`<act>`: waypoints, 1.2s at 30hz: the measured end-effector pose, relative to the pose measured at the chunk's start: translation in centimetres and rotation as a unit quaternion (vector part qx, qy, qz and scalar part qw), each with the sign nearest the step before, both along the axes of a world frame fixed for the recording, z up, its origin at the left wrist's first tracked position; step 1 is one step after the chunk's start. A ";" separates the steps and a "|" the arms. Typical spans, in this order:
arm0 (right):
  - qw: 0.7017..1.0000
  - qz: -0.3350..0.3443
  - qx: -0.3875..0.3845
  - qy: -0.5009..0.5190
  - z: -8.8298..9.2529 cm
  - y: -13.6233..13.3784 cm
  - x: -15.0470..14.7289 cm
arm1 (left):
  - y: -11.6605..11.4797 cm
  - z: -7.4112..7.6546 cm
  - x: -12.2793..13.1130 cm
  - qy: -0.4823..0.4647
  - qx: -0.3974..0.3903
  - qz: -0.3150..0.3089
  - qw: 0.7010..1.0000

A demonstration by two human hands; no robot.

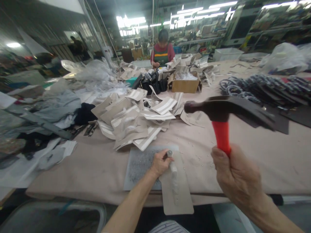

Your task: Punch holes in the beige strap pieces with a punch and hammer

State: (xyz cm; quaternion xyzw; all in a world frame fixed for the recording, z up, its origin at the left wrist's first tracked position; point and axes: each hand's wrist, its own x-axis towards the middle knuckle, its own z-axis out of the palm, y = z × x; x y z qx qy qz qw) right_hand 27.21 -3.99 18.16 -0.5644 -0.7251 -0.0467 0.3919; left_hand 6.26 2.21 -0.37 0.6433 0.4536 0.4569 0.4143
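A claw hammer [221, 137] with a red handle and dark head is raised above the table in my right hand [238, 178], its fingers wrapped round the grip. Lower down, my left hand [161, 163] pinches a small round metal punch [169, 153], holding it upright over a beige panel [176, 191]. The panel lies partly on a worn grey board [141, 168], and its near end sticks out past the table's edge. A pale raised strip, perhaps a handle, runs along the panel's middle.
A heap of beige panels with white stripes [136, 119] lies beyond the board. Behind it are black bags [152, 82] and a cardboard box [186, 84]. Dark pieces with braided cords [264, 89] are stacked at right. A person [162, 51] sits across the table.
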 end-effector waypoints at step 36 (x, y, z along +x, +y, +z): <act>0.950 0.032 -0.296 -0.092 -13.7 -0.3 -5.4 | 1.5 0.3 -0.6 -0.258 -0.135 0.172 0.941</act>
